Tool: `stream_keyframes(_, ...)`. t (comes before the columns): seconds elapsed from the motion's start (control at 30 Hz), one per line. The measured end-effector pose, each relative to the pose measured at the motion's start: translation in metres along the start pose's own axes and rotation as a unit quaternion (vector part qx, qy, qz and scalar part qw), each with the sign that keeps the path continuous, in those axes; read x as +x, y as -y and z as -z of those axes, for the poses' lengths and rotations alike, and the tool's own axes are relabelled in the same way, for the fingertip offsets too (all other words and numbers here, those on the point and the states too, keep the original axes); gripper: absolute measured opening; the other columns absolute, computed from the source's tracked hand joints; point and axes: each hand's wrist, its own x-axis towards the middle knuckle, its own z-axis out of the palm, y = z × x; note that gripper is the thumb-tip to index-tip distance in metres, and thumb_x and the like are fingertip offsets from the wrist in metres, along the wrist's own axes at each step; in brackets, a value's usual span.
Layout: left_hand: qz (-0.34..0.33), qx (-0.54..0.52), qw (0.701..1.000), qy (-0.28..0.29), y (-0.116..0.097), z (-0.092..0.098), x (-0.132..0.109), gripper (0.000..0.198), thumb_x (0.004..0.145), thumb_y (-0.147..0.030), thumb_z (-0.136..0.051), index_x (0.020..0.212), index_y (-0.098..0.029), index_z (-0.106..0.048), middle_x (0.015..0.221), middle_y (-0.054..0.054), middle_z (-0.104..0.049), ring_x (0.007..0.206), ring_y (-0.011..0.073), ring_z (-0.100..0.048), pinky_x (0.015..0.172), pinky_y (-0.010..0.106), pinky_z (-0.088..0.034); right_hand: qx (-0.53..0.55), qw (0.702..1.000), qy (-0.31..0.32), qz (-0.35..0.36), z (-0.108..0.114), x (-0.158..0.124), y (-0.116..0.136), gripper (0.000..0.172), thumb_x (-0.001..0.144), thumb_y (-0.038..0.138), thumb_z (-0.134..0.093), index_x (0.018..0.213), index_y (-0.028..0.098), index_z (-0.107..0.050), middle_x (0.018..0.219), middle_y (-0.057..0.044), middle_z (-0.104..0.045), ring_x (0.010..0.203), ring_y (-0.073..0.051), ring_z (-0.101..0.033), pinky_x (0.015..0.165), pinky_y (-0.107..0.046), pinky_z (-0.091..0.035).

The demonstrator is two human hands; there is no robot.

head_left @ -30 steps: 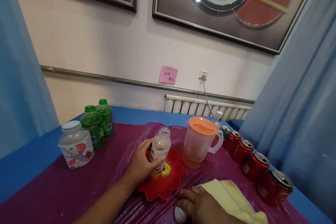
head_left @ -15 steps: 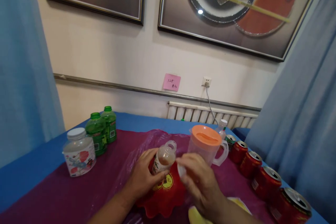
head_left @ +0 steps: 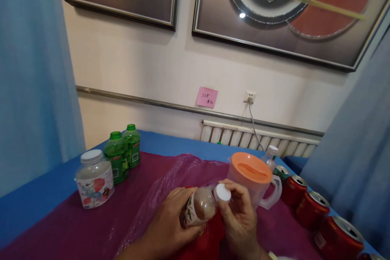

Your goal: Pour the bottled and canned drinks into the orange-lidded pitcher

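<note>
My left hand is wrapped round a small clear bottle with a floral label and brownish liquid, tilted with its neck toward the right. My right hand pinches a white cap that sits on the bottle's mouth. Both hands are above a red wavy-edged plate, mostly hidden under them, on the purple plastic sheet.
A clear pitcher with an orange lid stands just behind my right hand. Red cans line the right edge. Two green bottles and a white-lidded jar stand at the left. Blue curtains hang on both sides.
My right hand rose from beside the yellow cloth with the white cap and brought it onto the bottle's mouth. My left hand tilted the bottle to the right. The view shifted upward.
</note>
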Motion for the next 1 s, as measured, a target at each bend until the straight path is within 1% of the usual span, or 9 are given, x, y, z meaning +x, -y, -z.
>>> stream_keyframes(0.17,0.007,-0.013,1.000,0.013,-0.005,0.001,0.001,0.049,0.070,-0.022,-0.074,0.117,-0.029,-0.060,0.109,0.002,-0.070,0.098,0.0238,-0.065,0.087,0.037,-0.052,0.039,0.999,0.022,0.008,-0.002,-0.002,0.003,0.021,0.089,0.024,-0.071,0.103,0.025,-0.055,0.119,-0.008,-0.066,0.106,-0.021,-0.067,0.086,-0.036,-0.058)
stream_keyframes(0.27,-0.001,-0.018,1.000,0.018,-0.006,0.001,0.001,0.052,0.069,-0.023,-0.076,0.119,-0.029,-0.059,0.111,0.003,-0.070,0.101,0.0246,-0.065,0.090,0.038,-0.051,-0.006,0.999,0.027,0.032,0.001,-0.002,0.006,0.024,0.092,0.022,-0.067,0.114,0.026,-0.059,0.123,-0.010,-0.066,0.111,-0.023,-0.066,0.090,-0.039,-0.057)
stream_keyframes(0.37,-0.010,-0.008,1.000,0.017,-0.005,0.001,0.001,0.055,0.070,-0.023,-0.076,0.121,-0.029,-0.058,0.114,0.003,-0.070,0.104,0.0249,-0.064,0.094,0.039,-0.051,-0.075,0.993,0.064,0.059,0.008,0.000,0.009,0.032,0.093,0.020,-0.063,0.124,0.026,-0.061,0.126,-0.011,-0.066,0.118,-0.026,-0.063,0.098,-0.045,-0.054)
stream_keyframes(0.5,-0.017,0.009,1.000,0.023,-0.003,0.002,0.001,0.053,0.073,-0.027,-0.076,0.122,-0.028,-0.058,0.116,0.004,-0.070,0.105,0.0251,-0.064,0.094,0.040,-0.051,-0.111,0.984,0.099,0.103,0.014,0.004,0.015,0.036,0.092,0.018,-0.061,0.127,0.029,-0.063,0.128,-0.011,-0.065,0.120,-0.028,-0.062,0.100,-0.049,-0.052)
stream_keyframes(0.6,-0.028,0.017,0.999,0.016,-0.003,0.003,0.001,0.053,0.072,-0.026,-0.076,0.122,-0.027,-0.058,0.115,0.004,-0.071,0.105,0.0252,-0.065,0.094,0.039,-0.051,-0.114,0.980,0.115,0.112,0.013,0.006,0.017,0.038,0.091,0.017,-0.061,0.126,0.031,-0.063,0.128,-0.009,-0.065,0.119,-0.028,-0.061,0.100,-0.049,-0.051)
stream_keyframes(0.73,-0.035,0.005,0.999,0.019,-0.005,0.003,0.001,0.051,0.070,-0.024,-0.075,0.118,-0.028,-0.059,0.112,0.002,-0.071,0.102,0.0235,-0.065,0.092,0.037,-0.052,-0.072,0.989,0.097,0.080,0.008,0.005,0.016,0.033,0.090,0.021,-0.066,0.121,0.030,-0.062,0.121,-0.008,-0.064,0.116,-0.025,-0.061,0.096,-0.042,-0.052)
stream_keyframes(0.83,-0.033,-0.012,0.999,0.036,-0.005,0.003,0.000,0.052,0.069,-0.024,-0.075,0.118,-0.028,-0.060,0.112,0.002,-0.071,0.102,0.0236,-0.064,0.090,0.036,-0.052,-0.006,0.996,0.069,0.050,0.001,0.003,0.015,0.028,0.088,0.026,-0.070,0.113,0.028,-0.059,0.114,-0.007,-0.063,0.107,-0.023,-0.062,0.089,-0.037,-0.054)
stream_keyframes(0.93,-0.032,-0.027,0.998,0.046,-0.005,0.003,-0.001,0.057,0.067,-0.024,-0.076,0.121,-0.028,-0.059,0.117,0.005,-0.070,0.106,0.0259,-0.063,0.095,0.039,-0.050,0.034,0.997,0.051,0.036,-0.002,0.001,0.013,0.030,0.085,0.031,-0.075,0.106,0.028,-0.053,0.110,-0.006,-0.060,0.098,-0.020,-0.062,0.083,-0.034,-0.054)
stream_keyframes(1.0,-0.030,-0.036,0.997,0.055,-0.004,0.002,-0.001,0.058,0.067,-0.025,-0.076,0.122,-0.028,-0.059,0.119,0.006,-0.069,0.108,0.0270,-0.063,0.097,0.041,-0.050,0.037,0.997,0.050,0.035,-0.001,0.001,0.012,0.034,0.083,0.033,-0.077,0.102,0.027,-0.050,0.108,-0.005,-0.059,0.097,-0.020,-0.061,0.082,-0.035,-0.053)
